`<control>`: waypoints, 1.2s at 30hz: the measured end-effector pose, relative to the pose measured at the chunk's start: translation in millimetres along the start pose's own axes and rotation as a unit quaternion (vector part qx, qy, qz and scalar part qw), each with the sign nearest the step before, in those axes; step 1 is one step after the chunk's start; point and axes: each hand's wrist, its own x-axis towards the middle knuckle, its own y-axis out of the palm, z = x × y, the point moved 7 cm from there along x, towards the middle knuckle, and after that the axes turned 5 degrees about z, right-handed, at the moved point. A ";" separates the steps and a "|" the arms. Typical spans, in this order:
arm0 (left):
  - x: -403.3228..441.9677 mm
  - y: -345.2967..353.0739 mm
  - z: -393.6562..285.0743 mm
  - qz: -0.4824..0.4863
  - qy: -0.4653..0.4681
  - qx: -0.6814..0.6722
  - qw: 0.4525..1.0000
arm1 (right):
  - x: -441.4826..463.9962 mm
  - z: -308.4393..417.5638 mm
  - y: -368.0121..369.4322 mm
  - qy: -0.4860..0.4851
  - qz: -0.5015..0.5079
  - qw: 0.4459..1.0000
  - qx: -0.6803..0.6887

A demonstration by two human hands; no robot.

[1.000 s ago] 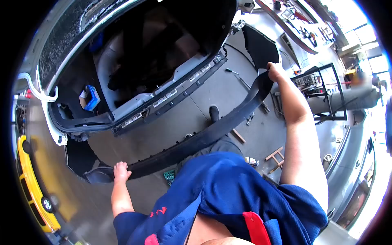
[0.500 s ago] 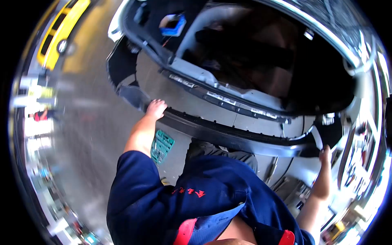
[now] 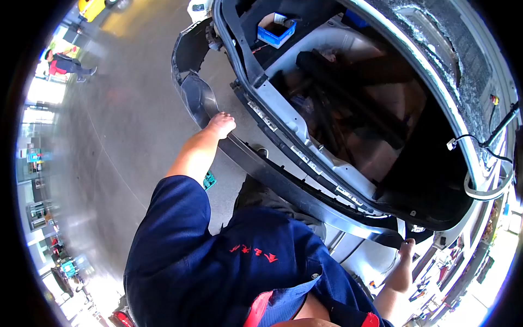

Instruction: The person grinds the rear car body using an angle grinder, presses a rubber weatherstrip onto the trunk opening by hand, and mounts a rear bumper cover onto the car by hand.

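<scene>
A long dark car bumper spans the space in front of my body, its ends curving toward the car. On its upper edge near the left bend, my left hand is closed with the fingers over the rim. My right hand grips the bumper close to its right end; the fingers are partly hidden. Just beyond the bumper is the rear of a car with its trunk open. The bumper's right end lies near the car's lower corner; whether they touch I cannot tell.
A blue open box sits inside the trunk. On the floor by my left arm is a green tool case, partly hidden. Another person is far off at upper left, near a yellow vehicle. A loose cable hangs at the right.
My view has turned, so car and bumper appear more slanted, with the right end lower. Both hands keep their hold on the bumper, whose right end looks closer to the car.
</scene>
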 end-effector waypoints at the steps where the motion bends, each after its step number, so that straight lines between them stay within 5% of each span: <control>1: 8.8 3.5 -0.2 0.003 0.008 0.013 1.000 | -16.8 21.5 -6.8 0.004 0.003 1.000 -0.001; 5: 20.6 -35.9 -14.9 0.030 -0.004 0.042 0.999 | 30.1 -1.0 17.8 -0.082 -0.021 0.993 -0.077; 6: 31.4 -18.7 -14.2 0.008 -0.007 0.033 0.999 | 8.3 20.8 7.0 -0.038 0.011 0.998 -0.047; 9: 51.5 -18.1 -22.4 0.026 -0.048 0.032 0.998 | 60.1 4.1 17.5 -0.145 -0.049 0.987 -0.050; 13: 53.9 -34.2 -20.6 0.021 -0.029 0.000 0.999 | 65.9 -4.4 10.1 -0.031 0.028 0.998 -0.039; 19: 47.1 -67.4 -13.8 0.021 -0.038 0.004 0.999 | 66.6 -9.3 16.2 -0.152 -0.038 0.983 -0.094; 31: 57.6 -81.7 -3.4 0.012 -0.037 -0.007 0.999 | 56.3 7.6 -8.3 -0.138 -0.075 0.986 -0.055; 33: 60.7 -81.6 1.4 0.010 -0.033 -0.003 0.999 | 51.1 14.1 -12.4 -0.242 -0.098 0.963 -0.070; 36: 59.9 -85.1 3.1 -0.009 -0.039 -0.016 0.999 | 35.8 23.6 -29.2 -0.175 -0.068 0.982 0.014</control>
